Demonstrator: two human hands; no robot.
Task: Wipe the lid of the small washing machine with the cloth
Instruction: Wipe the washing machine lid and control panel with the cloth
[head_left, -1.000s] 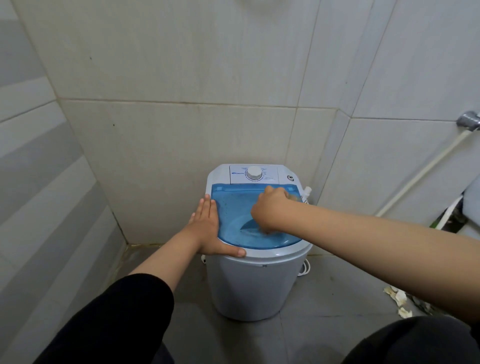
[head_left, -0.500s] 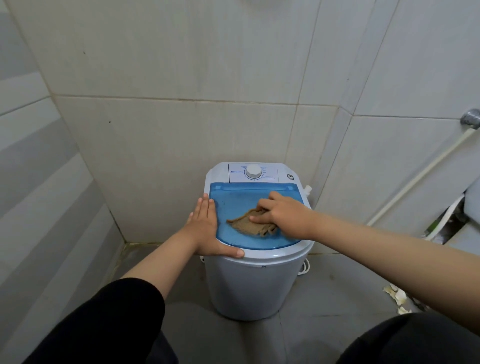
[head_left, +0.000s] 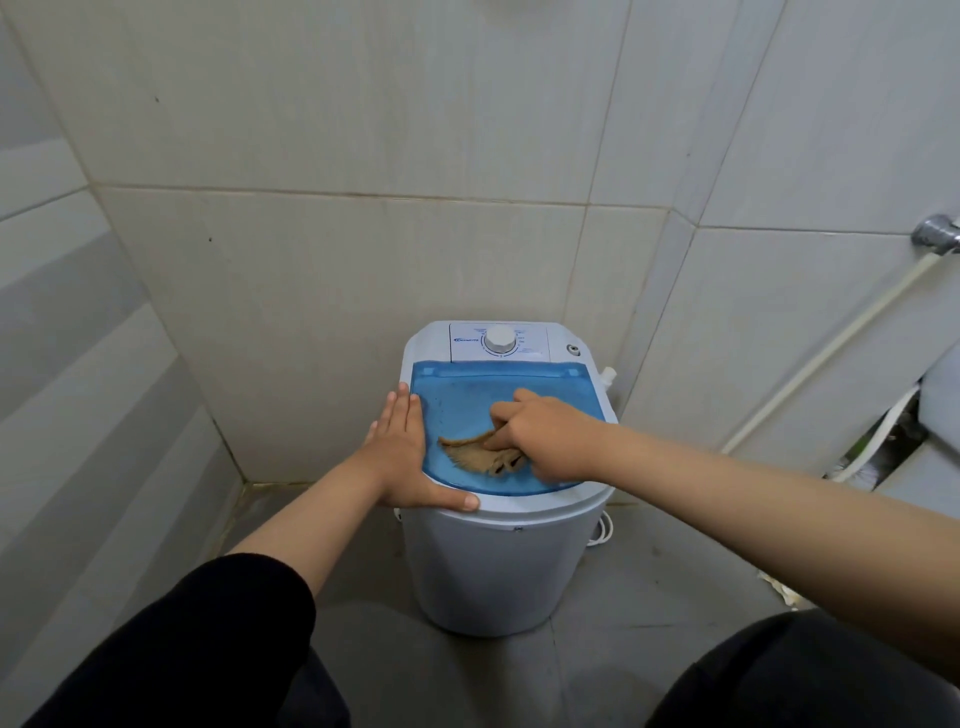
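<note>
A small white washing machine stands on the floor against the tiled wall. Its translucent blue lid lies closed, with a white dial behind it. A crumpled brown cloth lies on the lid's front half. My right hand presses down on the cloth's right part, fingers curled over it. My left hand lies flat on the machine's left rim, fingers together, thumb along the front edge.
Tiled walls close in behind and on the left. A white hose runs down from a metal fitting on the right wall. A white cord hangs at the machine's right side. Scraps lie on the grey floor.
My right hand has slid from the lid's back right toward its front centre, dragging the cloth, which came into sight from under the hand. My left hand stayed on the rim.
</note>
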